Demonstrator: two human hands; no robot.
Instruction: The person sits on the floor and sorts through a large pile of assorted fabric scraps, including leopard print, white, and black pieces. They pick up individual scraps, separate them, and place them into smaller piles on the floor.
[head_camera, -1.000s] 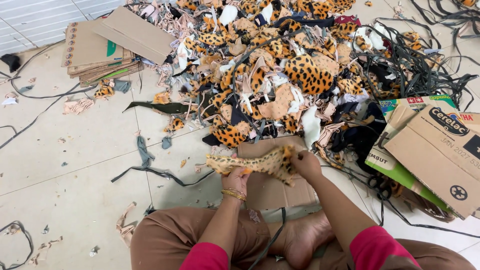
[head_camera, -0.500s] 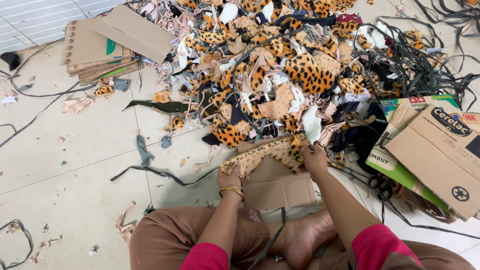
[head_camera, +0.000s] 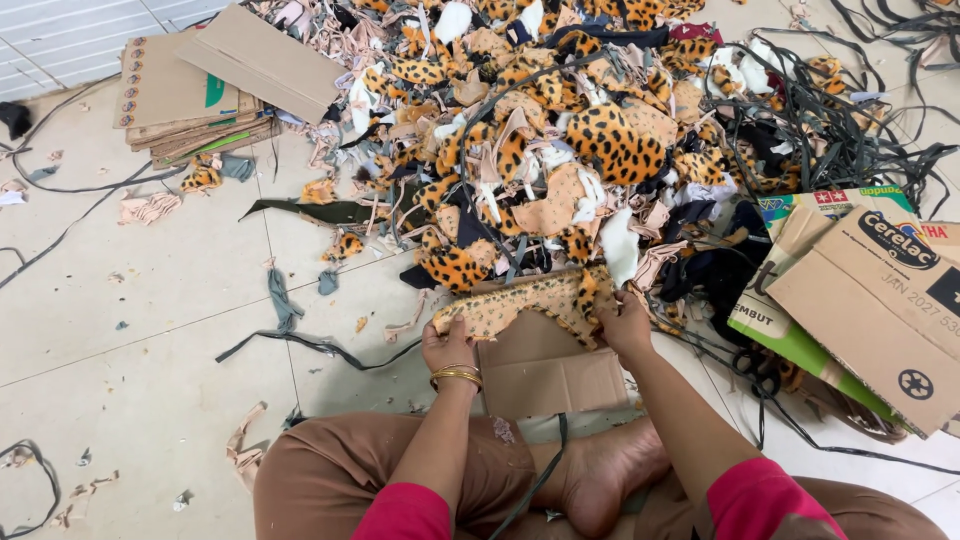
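The left hand pinched the left end of a leopard-print fabric strip, fingers closed over its edge, and the right hand gripped the right end the same way. The strip hung stretched between the 2 hands, just above a flat piece of cardboard lying on the floor in front of the person's bare foot. It was narrow, tan with dark spots, ragged along the edges, and slightly bowed. Its far edge sat right against the big scrap pile, so loose scraps or the dark straps could probably snag it, and the frayed ends might slip from a light pinch.
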